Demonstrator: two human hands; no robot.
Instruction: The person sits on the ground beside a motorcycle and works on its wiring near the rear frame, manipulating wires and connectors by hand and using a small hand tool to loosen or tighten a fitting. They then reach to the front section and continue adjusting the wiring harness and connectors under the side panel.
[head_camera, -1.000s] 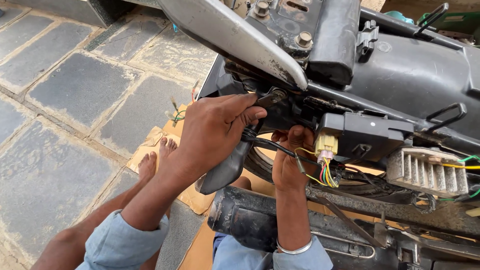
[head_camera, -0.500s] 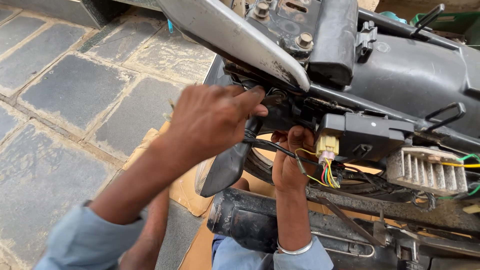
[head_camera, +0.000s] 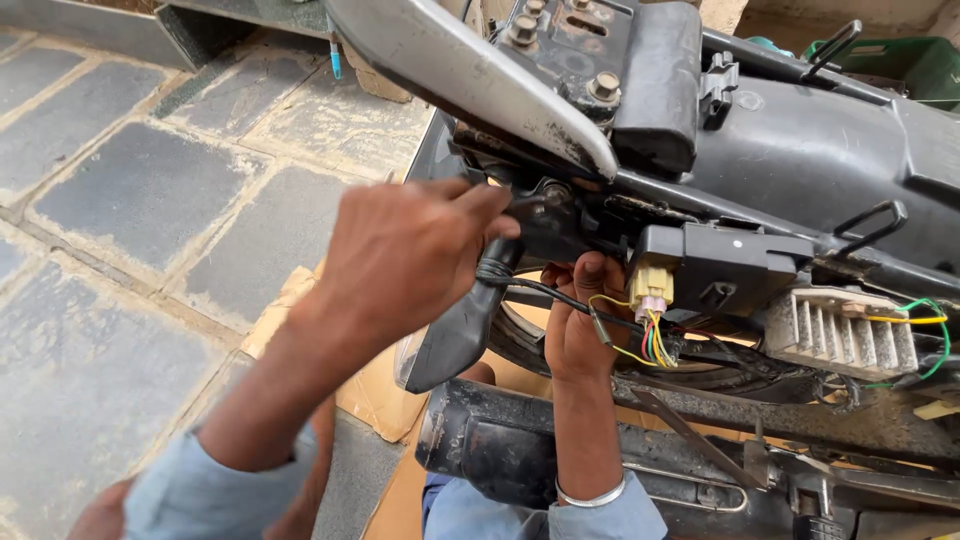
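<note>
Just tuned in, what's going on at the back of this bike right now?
A person is working with both bare hands under the tail of a stripped motorcycle. The left hand has its grip around a black stalk-mounted lamp and its wire near the frame. The right hand reaches up from below behind the dangling wires, beside the yellow connector. A finned metal block sits to the right.

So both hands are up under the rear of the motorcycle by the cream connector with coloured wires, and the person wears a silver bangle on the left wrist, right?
Not quite. In the head view the silver bangle is on the right wrist, not the left. The rest holds: the left hand and right hand are both up under the rear of the motorcycle, beside the cream connector with its coloured wires.
</note>
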